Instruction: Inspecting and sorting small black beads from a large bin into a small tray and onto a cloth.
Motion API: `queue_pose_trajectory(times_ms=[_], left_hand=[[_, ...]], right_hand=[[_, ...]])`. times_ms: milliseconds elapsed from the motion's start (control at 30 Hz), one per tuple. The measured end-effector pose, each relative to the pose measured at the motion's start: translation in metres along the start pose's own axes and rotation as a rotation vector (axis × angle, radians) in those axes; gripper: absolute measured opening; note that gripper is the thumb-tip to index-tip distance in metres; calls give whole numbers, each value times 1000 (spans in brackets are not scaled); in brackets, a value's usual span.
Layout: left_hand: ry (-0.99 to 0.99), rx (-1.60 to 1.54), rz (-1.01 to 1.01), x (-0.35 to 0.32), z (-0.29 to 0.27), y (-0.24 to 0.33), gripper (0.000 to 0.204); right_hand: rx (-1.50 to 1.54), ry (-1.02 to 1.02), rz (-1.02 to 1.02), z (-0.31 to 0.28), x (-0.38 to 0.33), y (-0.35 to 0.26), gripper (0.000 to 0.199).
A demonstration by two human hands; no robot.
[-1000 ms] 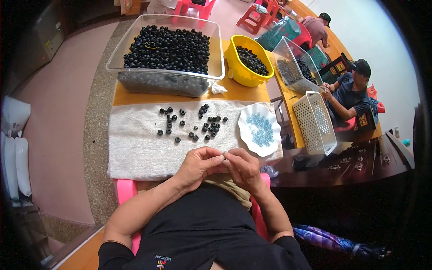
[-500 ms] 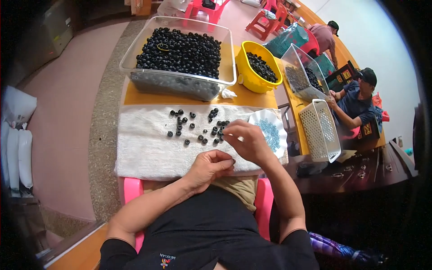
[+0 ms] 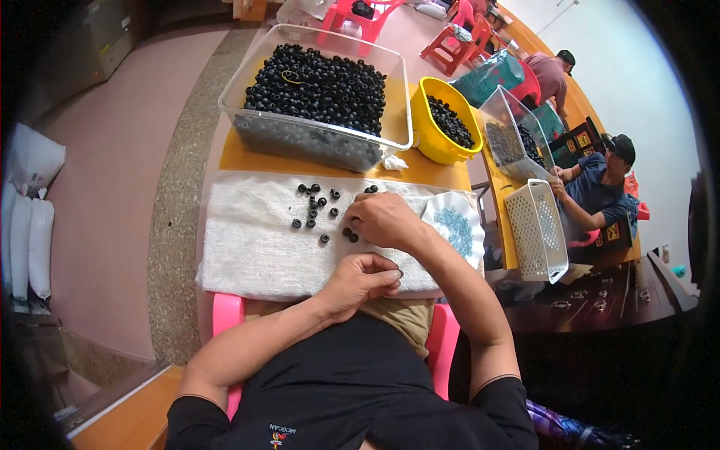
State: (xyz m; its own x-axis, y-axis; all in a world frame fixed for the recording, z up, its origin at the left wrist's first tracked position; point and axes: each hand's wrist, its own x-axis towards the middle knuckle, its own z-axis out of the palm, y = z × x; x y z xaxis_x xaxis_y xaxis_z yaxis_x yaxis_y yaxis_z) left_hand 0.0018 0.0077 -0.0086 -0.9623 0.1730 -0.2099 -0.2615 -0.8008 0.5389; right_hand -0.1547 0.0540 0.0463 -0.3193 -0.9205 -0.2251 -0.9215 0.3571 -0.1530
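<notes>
Low over the near edge of a white towel [image 3: 247, 259], my left hand [image 3: 360, 285] pinches a small dark piece between thumb and forefinger; it looks like one of the black ring-shaped parts. My right hand [image 3: 386, 219] reaches across the towel, palm down with curled fingers. Its fingertips are down among the black ring-shaped parts [image 3: 334, 213], and what they grip, if anything, is hidden. Several more of these parts lie scattered left of that hand. To its right, a white wavy-rimmed plate [image 3: 442, 201] holds small pale-blue pieces [image 3: 454, 231].
Behind the towel stands a clear plastic tub [image 3: 315, 154] full of black parts. Right of it are a yellow basin [image 3: 429, 146] with more parts and a crumpled white tissue [image 3: 394, 163]. A white perforated basket [image 3: 536, 232] and a co-worker [image 3: 600, 184] are at the neighbouring table.
My right hand has moved left and lowered onto the black parts, covering some of them. The left hand keeps its pinch. The whole view has shifted slightly.
</notes>
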Motion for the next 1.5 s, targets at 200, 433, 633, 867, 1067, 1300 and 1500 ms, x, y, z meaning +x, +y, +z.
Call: queue_pose_trajectory(times_ms=[200,433,633,867,1067,1300,1500], left_hand=[[5,-31,15,1,0,0,12],[46,-26,83,2,2,0,19],[23,24,83,-1,4,3,27],[27,92,93,1,-1,-2,32],[23,175,115,1,0,-3,29],[28,216,152,1,2,-3,21],[54,158,122,0,3,1,14]], right_hand=[[309,464,-138,1,-32,7,15],[860,456,50,10,-80,5,10],[1021,407,75,23,-105,11,12],[845,465,52,24,-111,7,10],[919,455,66,22,-113,1,12],[1233,353,194,37,-123,9,12],[1426,261,203,36,-130,12,7]])
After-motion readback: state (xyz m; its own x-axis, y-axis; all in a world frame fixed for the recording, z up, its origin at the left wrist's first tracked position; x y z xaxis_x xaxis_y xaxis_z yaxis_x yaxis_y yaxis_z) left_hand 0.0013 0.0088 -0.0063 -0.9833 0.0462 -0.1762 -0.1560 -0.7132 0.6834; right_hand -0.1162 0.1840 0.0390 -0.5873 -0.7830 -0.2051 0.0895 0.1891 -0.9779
